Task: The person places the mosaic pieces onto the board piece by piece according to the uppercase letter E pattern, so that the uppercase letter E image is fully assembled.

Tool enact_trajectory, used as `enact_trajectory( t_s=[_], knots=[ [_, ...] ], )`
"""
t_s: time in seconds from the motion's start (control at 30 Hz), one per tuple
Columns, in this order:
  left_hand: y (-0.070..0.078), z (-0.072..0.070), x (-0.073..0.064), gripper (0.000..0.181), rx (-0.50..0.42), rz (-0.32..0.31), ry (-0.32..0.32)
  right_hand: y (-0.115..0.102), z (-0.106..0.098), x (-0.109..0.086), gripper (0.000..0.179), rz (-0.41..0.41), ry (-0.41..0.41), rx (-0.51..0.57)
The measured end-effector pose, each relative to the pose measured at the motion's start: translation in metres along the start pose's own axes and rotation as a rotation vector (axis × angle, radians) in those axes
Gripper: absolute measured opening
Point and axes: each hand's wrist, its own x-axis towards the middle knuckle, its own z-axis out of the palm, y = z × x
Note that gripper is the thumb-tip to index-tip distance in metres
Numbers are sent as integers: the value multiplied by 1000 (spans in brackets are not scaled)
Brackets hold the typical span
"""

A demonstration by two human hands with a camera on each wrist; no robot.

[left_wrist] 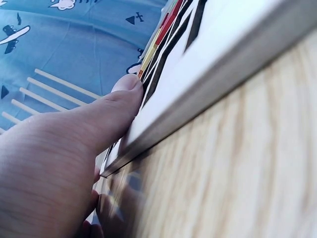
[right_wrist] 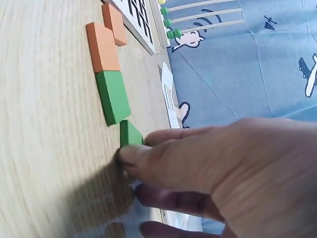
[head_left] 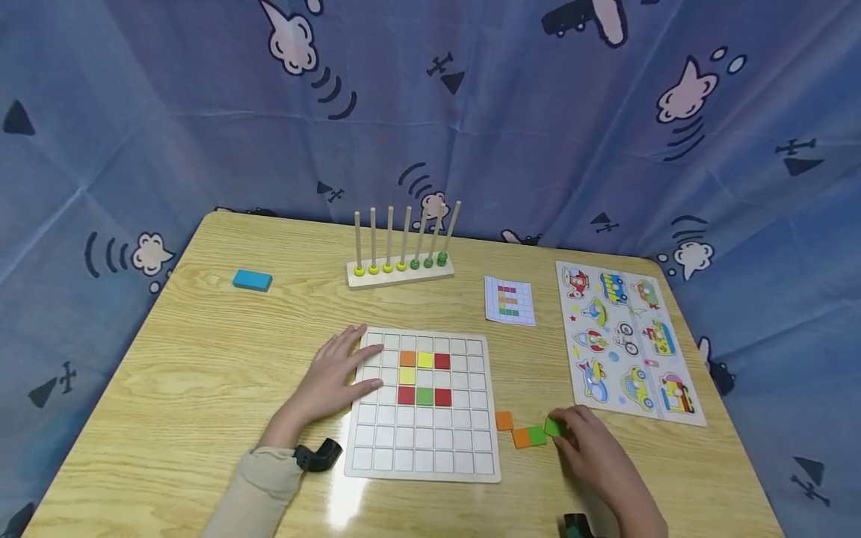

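Note:
A white grid board (head_left: 423, 458) lies on the table with red, orange, yellow and green square tiles in some cells. My left hand (head_left: 334, 376) rests at its left edge, fingers spread; in the left wrist view the thumb (left_wrist: 128, 89) lies over the board's rim. On the right, my right hand (head_left: 599, 456) pinches a green tile (right_wrist: 130, 135) between thumb and finger, low at the tabletop. Beside it lie another green tile (head_left: 537, 436), an orange tile (head_left: 522, 438) touching that one, and a second orange tile (head_left: 504, 421) nearer the board.
Behind the board stands a peg rack (head_left: 397, 278) with yellow and green beads. A pattern card (head_left: 510, 301) and a vehicle picture board (head_left: 628, 344) lie to the right. At the back left is a blue block (head_left: 252, 280). A patterned blue curtain (head_left: 430, 97) hangs behind.

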Motion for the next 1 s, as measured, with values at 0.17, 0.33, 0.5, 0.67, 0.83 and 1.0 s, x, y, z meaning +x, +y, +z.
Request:
enact_trajectory(
  t_s=[0.17,0.33,0.5,0.67,0.83,1.0],
  knots=[
    [-2,0,0,62,0,-13,-8,-6,-4,4,28,-78,96,-60],
    [-2,1,0,61,5,-11,-1,-25,-4,12,23,-155,160,-71],
    [0,0,0,61,-4,3,10,-52,9,21,19,-302,196,-62],
    [1,0,-1,61,-7,7,16,-85,25,31,18,-480,188,-83],
    [1,-1,-1,60,0,19,20,-113,34,39,18,-633,180,-105],
    [0,-1,0,61,13,3,3,-131,40,47,14,-719,151,-109]
  ],
)
